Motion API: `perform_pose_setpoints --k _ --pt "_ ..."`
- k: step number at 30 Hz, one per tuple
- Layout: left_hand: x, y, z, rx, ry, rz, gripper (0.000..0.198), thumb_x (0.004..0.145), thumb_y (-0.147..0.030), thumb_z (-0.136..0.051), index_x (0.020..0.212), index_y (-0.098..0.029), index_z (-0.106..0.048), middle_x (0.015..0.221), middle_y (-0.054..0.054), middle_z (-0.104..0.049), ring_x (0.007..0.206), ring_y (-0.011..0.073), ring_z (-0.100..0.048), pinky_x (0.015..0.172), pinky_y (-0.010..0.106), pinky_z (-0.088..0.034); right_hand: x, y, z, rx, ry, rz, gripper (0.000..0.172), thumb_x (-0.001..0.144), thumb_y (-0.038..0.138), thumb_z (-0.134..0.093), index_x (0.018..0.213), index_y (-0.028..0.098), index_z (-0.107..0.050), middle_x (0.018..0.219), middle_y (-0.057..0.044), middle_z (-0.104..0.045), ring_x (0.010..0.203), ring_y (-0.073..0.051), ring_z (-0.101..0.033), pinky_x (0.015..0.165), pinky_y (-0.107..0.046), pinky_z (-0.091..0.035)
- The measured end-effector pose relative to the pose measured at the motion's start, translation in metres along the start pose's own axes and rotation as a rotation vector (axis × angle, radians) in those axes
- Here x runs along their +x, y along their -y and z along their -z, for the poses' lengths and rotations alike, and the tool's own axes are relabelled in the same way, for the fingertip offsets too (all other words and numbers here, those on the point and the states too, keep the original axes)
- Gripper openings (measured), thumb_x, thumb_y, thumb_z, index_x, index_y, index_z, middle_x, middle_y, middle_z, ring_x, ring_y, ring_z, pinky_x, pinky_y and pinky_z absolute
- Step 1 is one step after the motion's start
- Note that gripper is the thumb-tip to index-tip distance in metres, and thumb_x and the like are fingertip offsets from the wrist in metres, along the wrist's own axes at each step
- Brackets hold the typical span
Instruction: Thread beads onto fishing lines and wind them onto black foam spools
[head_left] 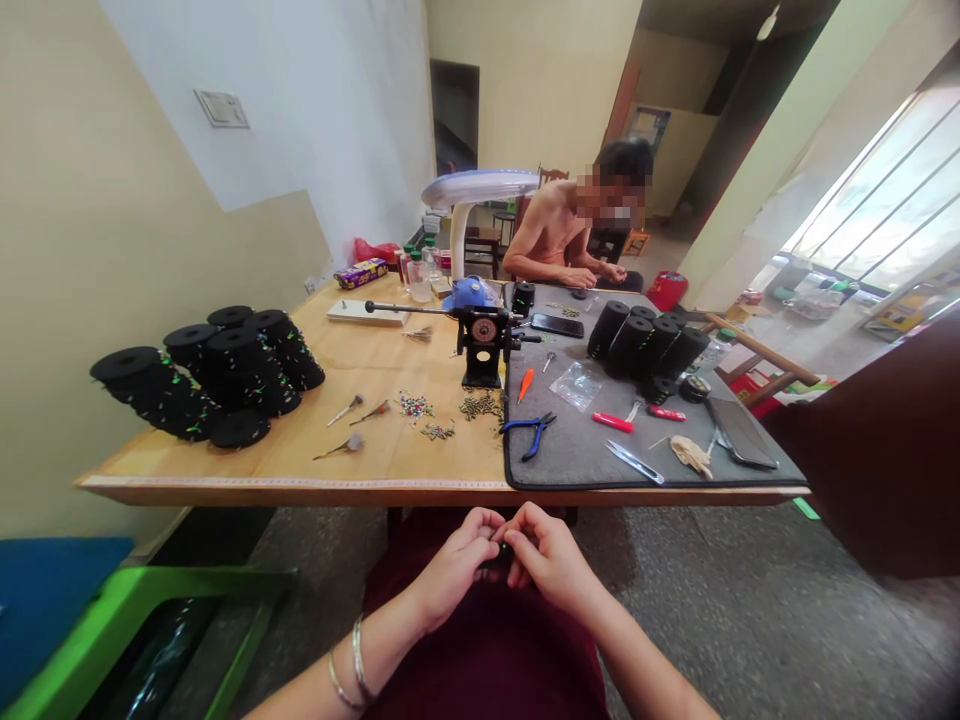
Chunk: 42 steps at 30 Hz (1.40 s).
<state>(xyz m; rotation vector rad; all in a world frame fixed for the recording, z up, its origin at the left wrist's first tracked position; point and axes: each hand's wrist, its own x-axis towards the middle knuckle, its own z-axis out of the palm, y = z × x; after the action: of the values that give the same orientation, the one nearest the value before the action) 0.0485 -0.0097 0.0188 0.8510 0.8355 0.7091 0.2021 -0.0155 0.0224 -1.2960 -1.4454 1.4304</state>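
Note:
My left hand [456, 562] and my right hand [551, 556] meet over my lap, below the front edge of the wooden table [300, 470]. Both have their fingers curled and pinched together around a small dark object [499, 558] held between them; I cannot make out what it is. Two bangles sit on my left wrist. On the table straight ahead stands a small black winding machine [484, 345] with a long rod to the left. Blue-handled pliers [531, 432] lie on the grey mat [585, 460] near the edge.
Stacks of black spools [217, 370] stand on the table's left, more black spools [645, 340] on the mat. Small beads, hooks, scissors [636, 462], a red knife [613, 422] and a phone [741, 432] lie about. A person sits at the far end. A green stool [150, 610] is at left.

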Motion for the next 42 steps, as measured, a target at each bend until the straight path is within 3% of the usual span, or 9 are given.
perform_pose_setpoints --k 7,13,20,30,38,42 --pt "0.000 0.000 0.003 -0.104 0.044 -0.036 0.024 0.071 -0.020 -0.051 0.094 -0.022 -0.046 0.094 0.001 -0.054 0.081 0.0161 -0.053 0.074 0.032 -0.044 -0.003 0.001 -0.003 -0.037 -0.044 0.063 0.021 0.087 0.040 -0.048 0.078 0.020 -0.046 0.048 0.007 -0.053 0.039 -0.011 -0.055 0.041 -0.019 -0.044" --pt "0.000 -0.003 0.004 0.129 -0.004 -0.105 0.014 0.079 -0.026 -0.057 0.090 -0.019 -0.050 0.086 0.000 -0.055 0.083 0.0158 -0.051 0.075 0.028 -0.041 -0.005 0.002 0.000 -0.281 -0.112 0.235 0.015 0.089 0.030 -0.047 0.079 0.020 -0.053 0.066 -0.001 -0.063 0.053 -0.013 -0.059 0.052 -0.022 -0.047" --pt "0.001 -0.003 0.003 -0.048 0.039 -0.029 0.019 0.069 -0.014 -0.048 0.087 -0.020 -0.047 0.085 -0.001 -0.054 0.077 0.0149 -0.051 0.070 0.029 -0.042 -0.005 0.000 0.002 -0.062 -0.022 0.110 0.019 0.089 0.036 -0.047 0.083 0.019 -0.052 0.053 0.005 -0.055 0.045 -0.012 -0.058 0.046 -0.022 -0.048" --pt "0.001 -0.003 -0.001 -0.044 0.023 -0.032 0.015 0.074 -0.021 -0.055 0.086 -0.020 -0.048 0.084 -0.001 -0.054 0.076 0.0146 -0.053 0.075 0.031 -0.042 -0.007 0.004 -0.001 -0.194 -0.080 0.211 0.020 0.090 0.036 -0.046 0.078 0.021 -0.049 0.058 0.003 -0.056 0.046 -0.011 -0.056 0.048 -0.021 -0.045" --pt "0.001 0.002 0.004 -0.037 0.005 -0.057 0.015 0.075 -0.022 -0.055 0.088 -0.020 -0.048 0.084 0.000 -0.054 0.076 0.0140 -0.051 0.064 0.026 -0.036 -0.002 -0.005 0.000 -0.078 -0.134 0.157 0.027 0.090 0.044 -0.046 0.084 0.019 -0.054 0.057 0.003 -0.056 0.044 -0.010 -0.055 0.044 -0.020 -0.045" --pt "-0.001 -0.002 0.007 -0.042 -0.025 -0.107 0.017 0.076 -0.026 -0.059 0.089 -0.021 -0.049 0.093 0.003 -0.058 0.081 0.0151 -0.049 0.066 0.026 -0.035 0.005 -0.010 0.008 -0.049 -0.244 0.184 0.030 0.090 0.047 -0.047 0.081 0.019 -0.053 0.062 0.000 -0.062 0.043 -0.011 -0.055 0.044 -0.021 -0.045"
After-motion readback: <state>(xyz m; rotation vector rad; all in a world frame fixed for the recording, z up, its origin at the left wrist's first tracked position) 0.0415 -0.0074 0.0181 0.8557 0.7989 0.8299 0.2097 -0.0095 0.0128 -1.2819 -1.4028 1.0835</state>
